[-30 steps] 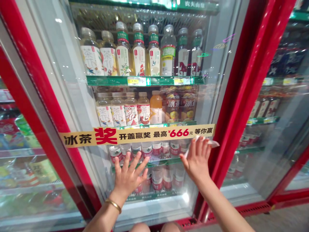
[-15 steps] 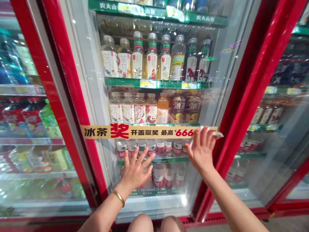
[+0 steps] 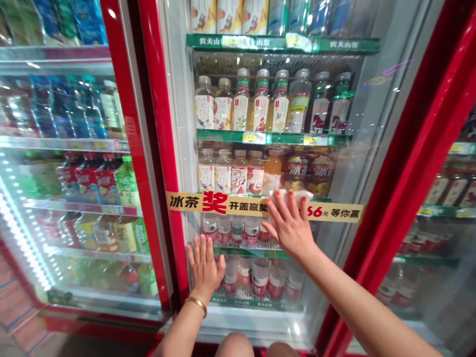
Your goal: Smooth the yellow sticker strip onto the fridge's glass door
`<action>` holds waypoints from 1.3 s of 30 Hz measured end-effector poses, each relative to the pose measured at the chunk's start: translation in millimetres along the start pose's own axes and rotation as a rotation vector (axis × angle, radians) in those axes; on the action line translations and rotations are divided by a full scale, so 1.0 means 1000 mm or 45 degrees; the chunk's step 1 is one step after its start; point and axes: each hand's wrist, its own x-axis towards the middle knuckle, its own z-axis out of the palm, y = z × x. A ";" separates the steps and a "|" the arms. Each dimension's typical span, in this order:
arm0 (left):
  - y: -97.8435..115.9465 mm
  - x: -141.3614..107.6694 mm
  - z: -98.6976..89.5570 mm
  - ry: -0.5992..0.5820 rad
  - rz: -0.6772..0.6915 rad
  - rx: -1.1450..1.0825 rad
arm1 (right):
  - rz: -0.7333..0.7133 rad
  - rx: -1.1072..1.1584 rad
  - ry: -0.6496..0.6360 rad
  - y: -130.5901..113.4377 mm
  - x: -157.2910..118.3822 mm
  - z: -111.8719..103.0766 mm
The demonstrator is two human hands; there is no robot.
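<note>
Head view: a person's right hand point(image 3: 292, 223) lies splayed over a thin white cloth point(image 3: 307, 193), grasping nothing between fingers and thumb — the flat palm probably keeps the cloth against the glass door point(image 3: 256, 322). The cloth sits across the middle of a yellow printed strip point(image 3: 338, 212), covering some lettering. The left hand point(image 3: 204, 270), unclenched and holding nothing, is lower, fingers up, seemingly braced on the glass; actual contact cannot be told. It is just beside the left red frame point(image 3: 159, 99), so has little room outward. Glass stretches either side of the right hand — the right red frame point(image 3: 407, 193) is well apart.
</note>
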 end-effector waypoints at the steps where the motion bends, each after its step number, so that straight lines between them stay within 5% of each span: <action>1: 0.001 -0.001 0.004 0.035 -0.004 0.017 | 0.113 -0.036 0.045 -0.007 0.022 -0.002; 4: 0.002 -0.004 0.010 0.100 0.016 0.029 | 0.041 -0.045 0.086 -0.049 0.050 0.005; 7: 0.001 -0.005 0.010 0.160 0.020 0.010 | -0.618 0.050 0.035 -0.080 0.023 0.020; 9: 0.001 -0.006 0.010 0.174 -0.014 0.003 | -0.885 0.081 -0.002 -0.076 0.010 0.022; 11: 0.002 -0.006 0.010 0.158 -0.044 -0.009 | -0.813 0.069 -0.017 -0.060 0.024 0.012; 13: 0.003 -0.007 0.011 0.146 -0.054 -0.015 | -0.518 0.067 -0.001 -0.049 0.064 -0.002; 16: 0.003 -0.007 0.011 0.145 -0.057 -0.011 | -0.149 0.124 0.027 -0.069 0.120 -0.012; 18: 0.002 -0.007 0.012 0.162 -0.040 -0.014 | -0.266 0.159 0.007 -0.097 0.128 -0.004; 20: 0.001 -0.007 0.012 0.206 -0.009 -0.019 | -0.637 0.185 -0.029 -0.119 0.115 0.008; 23: 0.000 -0.007 0.012 0.228 0.004 -0.015 | -0.970 0.236 -0.065 -0.114 0.101 0.014; 27: 0.003 -0.005 0.009 0.193 -0.021 -0.013 | -0.421 0.223 0.040 -0.079 0.139 -0.007; 30: 0.003 -0.004 0.007 0.201 -0.010 -0.023 | -0.185 0.199 0.107 -0.096 0.157 -0.009; 33: 0.000 -0.004 0.007 0.214 0.011 -0.033 | -0.577 0.210 0.023 -0.123 0.128 0.007; 35: -0.002 -0.005 0.008 0.206 0.015 -0.034 | -0.694 0.169 -0.001 -0.115 0.096 0.012; 37: -0.003 -0.006 0.009 0.185 0.013 -0.034 | -0.458 0.079 0.037 -0.079 0.070 0.008; 39: -0.002 -0.007 0.010 0.176 0.001 -0.036 | -0.014 -0.013 0.115 -0.031 0.055 -0.003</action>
